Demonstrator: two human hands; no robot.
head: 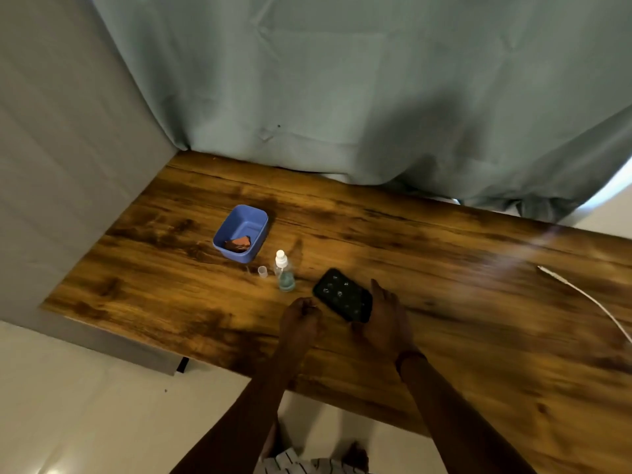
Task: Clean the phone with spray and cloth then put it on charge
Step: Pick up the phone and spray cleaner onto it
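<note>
Gripping the phone [343, 295] by its near-right edge, the right hand [386, 323] has its fingers along the side and its thumb at the near end. At eight o'clock of the phone, the left hand [301, 319] is clenched and holds nothing visible. The spray bottle [284, 271] stands at ten o'clock, the cloth [238, 243] lies in the blue tub [253, 217] beyond it, and the cable [581, 295] lies at three o'clock.
</note>
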